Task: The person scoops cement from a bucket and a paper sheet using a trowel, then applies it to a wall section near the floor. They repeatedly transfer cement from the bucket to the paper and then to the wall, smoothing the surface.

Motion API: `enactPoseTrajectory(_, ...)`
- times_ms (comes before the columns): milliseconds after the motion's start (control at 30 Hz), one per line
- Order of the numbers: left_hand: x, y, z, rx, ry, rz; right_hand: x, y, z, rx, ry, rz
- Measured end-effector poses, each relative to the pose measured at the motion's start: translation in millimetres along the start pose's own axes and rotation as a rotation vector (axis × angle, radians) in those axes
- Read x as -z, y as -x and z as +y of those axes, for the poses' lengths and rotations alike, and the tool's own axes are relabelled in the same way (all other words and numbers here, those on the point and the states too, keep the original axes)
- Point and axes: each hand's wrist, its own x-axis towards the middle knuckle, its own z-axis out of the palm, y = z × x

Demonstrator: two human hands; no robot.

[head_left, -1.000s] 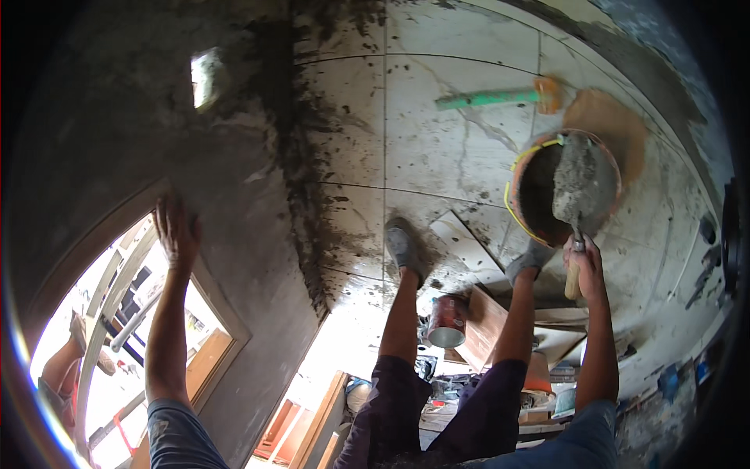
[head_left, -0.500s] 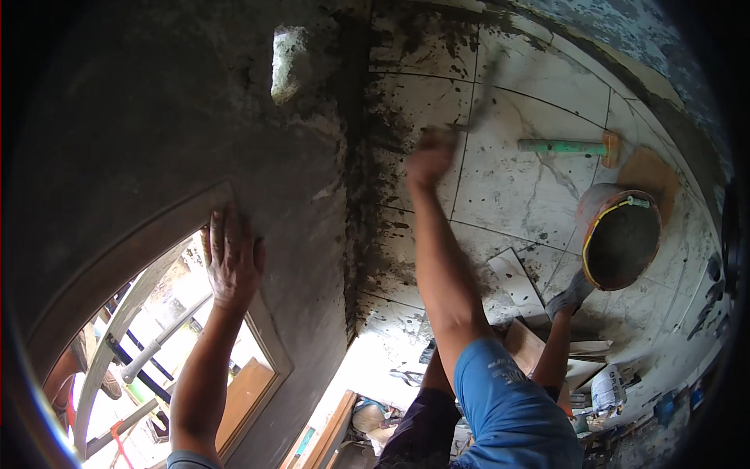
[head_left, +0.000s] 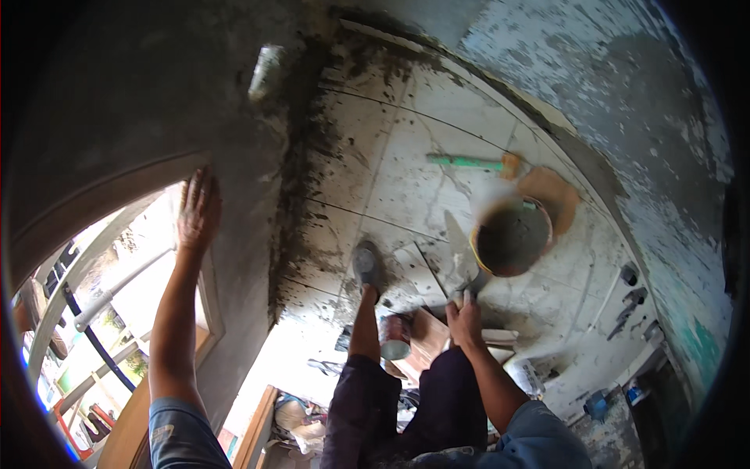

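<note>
My left hand (head_left: 199, 211) lies flat with its fingers stretched out, at the upper corner of the window frame (head_left: 109, 187) and the grey plastered wall (head_left: 242, 203) beside it. Lower right, my right hand (head_left: 466, 319) is closed round the handle end of a trowel, whose grey blade (head_left: 458, 238) points away from me, just left of the bucket. This round bucket (head_left: 473, 244) has a yellowish rim and contains grey mortar (head_left: 512, 236). The grip itself is mostly hidden by my fingers.
A green-handled hammer-like tool (head_left: 469, 162) lies on the splattered tiles (head_left: 406, 184) beyond the bucket, near a brown flat piece (head_left: 558, 195). Close to my shoe (head_left: 366, 264) are a tile offcut (head_left: 420, 272) and a paint-stained can (head_left: 394, 336). A patchy blue-grey wall (head_left: 648, 117) rises at right.
My right hand has come down and back from near the wall's corner to beside the bucket, with the trowel. My left hand stays on the frame's corner. The view has swung right.
</note>
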Motion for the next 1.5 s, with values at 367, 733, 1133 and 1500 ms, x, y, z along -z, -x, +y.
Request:
enactPoseTrajectory(367, 78, 55, 228, 0.353, 0.550, -0.014, 150, -88, 204, -0.064, 0.431, -0.343)
enactPoseTrajectory(733, 170, 269, 489, 1.279, 0.988, -0.592, -58, -51, 105, 0.238, 0.367, -0.376)
enactPoseTrajectory(1133, 61, 268, 464, 1.330, 1.205, -0.529, -333, -112, 108, 0.221, 0.541, 0.116)
enactPoseTrajectory(1500, 54, 288, 437, 1.379, 1.331, -0.334, -270, -64, 74, 0.165, 0.215, -0.162)
